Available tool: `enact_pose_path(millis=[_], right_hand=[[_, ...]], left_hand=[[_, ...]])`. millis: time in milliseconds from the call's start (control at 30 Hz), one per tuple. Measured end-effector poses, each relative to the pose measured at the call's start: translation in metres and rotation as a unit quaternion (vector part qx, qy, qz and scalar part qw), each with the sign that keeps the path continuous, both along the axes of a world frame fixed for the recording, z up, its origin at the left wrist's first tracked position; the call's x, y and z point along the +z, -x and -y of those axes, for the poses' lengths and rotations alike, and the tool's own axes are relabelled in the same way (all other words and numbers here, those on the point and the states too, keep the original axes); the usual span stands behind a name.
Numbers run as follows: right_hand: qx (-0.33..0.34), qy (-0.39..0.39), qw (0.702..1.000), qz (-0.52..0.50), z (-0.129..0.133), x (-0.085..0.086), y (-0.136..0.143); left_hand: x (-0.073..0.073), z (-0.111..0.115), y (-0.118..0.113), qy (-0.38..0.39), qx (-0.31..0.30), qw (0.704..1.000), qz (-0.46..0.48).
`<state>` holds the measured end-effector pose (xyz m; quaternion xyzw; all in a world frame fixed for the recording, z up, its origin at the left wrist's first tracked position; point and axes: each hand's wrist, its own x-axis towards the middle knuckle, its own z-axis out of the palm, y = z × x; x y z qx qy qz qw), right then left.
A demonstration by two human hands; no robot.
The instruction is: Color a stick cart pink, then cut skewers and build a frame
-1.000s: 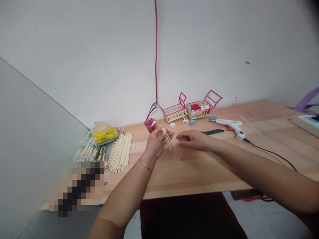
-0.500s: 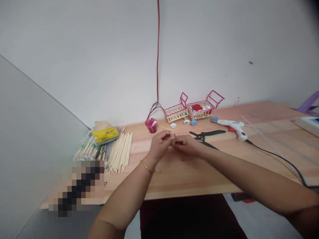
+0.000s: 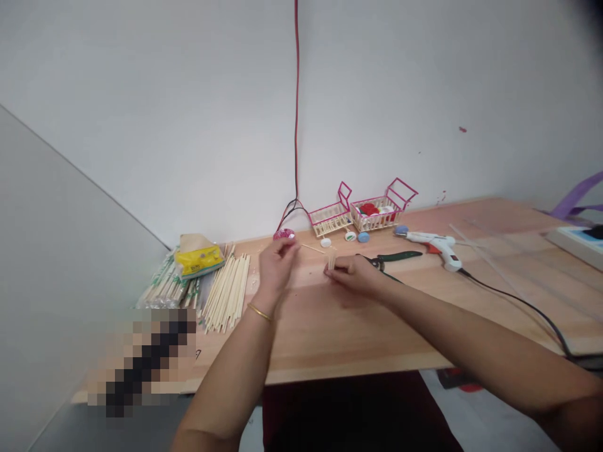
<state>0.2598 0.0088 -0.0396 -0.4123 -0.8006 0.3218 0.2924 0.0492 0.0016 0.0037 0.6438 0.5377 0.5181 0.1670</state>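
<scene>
At the wooden table (image 3: 301, 345), head view: a person handles slim wooden pieces near the middle.
Right hand (image 3: 353, 274): thumb and fingers close in a pinch on a few short sticks (image 3: 331, 261), held roughly upright.
Left hand (image 3: 276, 265): fingers curled just in front of a pink cup (image 3: 282, 234), partly hiding it; whether they grip anything, one cannot tell.
Loose stick (image 3: 311, 249): lying between the hands, slightly farther off.
Far side: two pink-rimmed miniature carts, one left (image 3: 331, 220), one right (image 3: 377, 215).
Right: green-handled cutters (image 3: 400, 257), then a white glue gun (image 3: 438, 242).
Left: long sticks (image 3: 230, 292) beside a yellow packet (image 3: 200, 260).
</scene>
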Motion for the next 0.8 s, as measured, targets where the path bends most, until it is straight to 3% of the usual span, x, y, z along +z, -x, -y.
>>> enact_pose_path(millis=[100,167,233,333,500,800], right_hand=[[0.011,0.123,0.989,-0.078,-0.002,0.000,-0.002],[0.019,0.187,0.975,-0.115,-0.003,0.000,-0.004],[0.023,0.233,0.962,-0.142,-0.004,0.001,-0.005],[0.025,0.268,0.949,-0.166,-0.005,0.001,-0.006],[0.034,0.267,0.947,-0.174,-0.007,-0.003,-0.007],[0.032,0.287,0.943,-0.167,-0.009,-0.006,-0.012]], left_hand=[[0.021,-0.004,0.035,0.050,0.134,0.973,-0.180],[0.030,-0.006,0.057,0.137,0.188,0.917,-0.324],[0.031,-0.007,0.073,0.231,0.213,0.855,-0.413],[0.021,-0.007,0.086,0.312,0.221,0.800,-0.463],[0.007,-0.004,0.090,0.361,0.221,0.782,-0.458],[0.004,-0.003,0.090,0.334,0.206,0.789,-0.473]])
